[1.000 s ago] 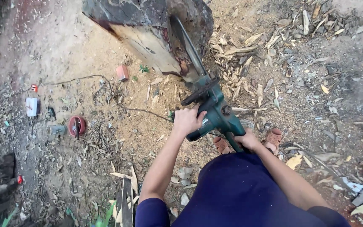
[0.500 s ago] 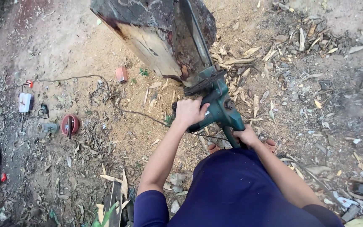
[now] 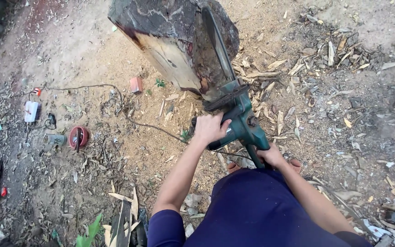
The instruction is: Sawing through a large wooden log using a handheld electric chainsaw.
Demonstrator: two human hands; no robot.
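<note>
Ground (image 3: 92, 59): bare earth, strewn with sawdust, wood chips and dry leaves.

Log (image 3: 170, 41): large, dark-barked, pale cut face towards the camera; upper end cut off by the frame edge.

Torso in dark blue cloth (image 3: 257, 210): fills the lower middle, hiding the ground beneath.

Chainsaw (image 3: 241, 123): green body, bar running up along the right side of the log, lying against the bark; tip of the bar hard to make out against the dark wood.

Left hand (image 3: 210, 129): fingers curled tight around the front handle of the chainsaw.

Right hand (image 3: 270, 156): closed on the rear grip, just below the green body; fingertips hidden behind the grip.

Black cable (image 3: 152, 126): trailing from near the saw leftward across the dirt.

Red round container (image 3: 78, 137): on the ground well left of the saw; contents hard to make out.

White box (image 3: 31, 111): beside the cable end, near the red container.

Small brick-red block (image 3: 136, 84): near the foot of the log.
</note>
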